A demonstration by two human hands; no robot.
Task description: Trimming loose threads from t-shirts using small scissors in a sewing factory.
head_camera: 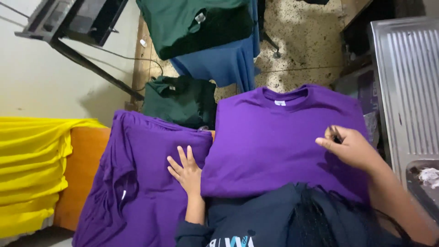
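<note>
I look down from the head camera at my two hands working over purple shirts. My left hand point(185, 171) lies flat and open, fingers spread, palm down on a rumpled pile of purple shirts point(137, 183) at about 8 o'clock in the view. My right hand point(350, 146), at 3 o'clock, is curled with its fingertips pinched on a small dark item (too small for me to tell what it is), hovering at the right shoulder of a purple T-shirt point(270, 142). That shirt lies face up and smoothed out in the centre, its collar with a white neck label pointing to 12 o'clock, and its left edge just beside my left hand.

The wooden bench point(84, 160) shows orange-brown at 9 o'clock, and a stack of yellow fabric point(32, 169) rests at its far left edge. At 12 o'clock a dark green shirt point(192, 25) lies over a blue shirt point(226, 64), with another folded green shirt point(180, 100) below them, touching the purple pile. A ribbed metal surface point(407, 91) stands at 2 o'clock. My dark sleeve fills 6 o'clock.
</note>
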